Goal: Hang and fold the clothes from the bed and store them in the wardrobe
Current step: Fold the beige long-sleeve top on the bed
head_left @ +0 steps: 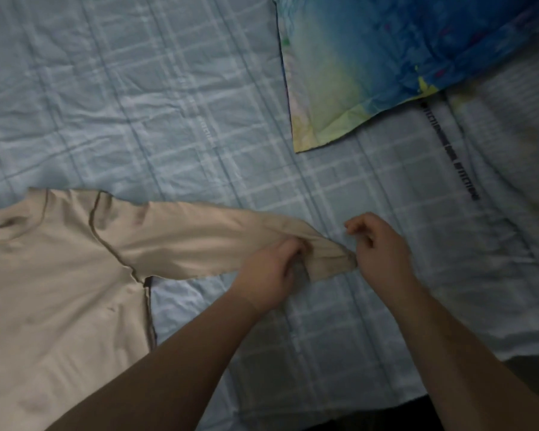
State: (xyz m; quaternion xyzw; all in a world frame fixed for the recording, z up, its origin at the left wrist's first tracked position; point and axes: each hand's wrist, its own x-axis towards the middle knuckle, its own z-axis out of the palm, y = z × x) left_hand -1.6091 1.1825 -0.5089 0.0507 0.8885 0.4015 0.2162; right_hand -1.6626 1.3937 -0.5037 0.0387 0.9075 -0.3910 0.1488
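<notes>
L hand (pixel 268 275), R hand (pixel 383 247) curled, pinching cuff (pixel 330 262) of beige shirt (pixel 59 275).

One camera sits on the person's head. It looks forward and down at the bed (pixel 168 104) from close above, seeing only part.

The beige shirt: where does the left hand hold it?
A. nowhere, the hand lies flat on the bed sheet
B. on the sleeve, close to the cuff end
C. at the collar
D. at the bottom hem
B: the left hand has its fingers curled in a grip on the sleeve of the beige shirt, close to the cuff end that lies stretched out to the right.
</notes>
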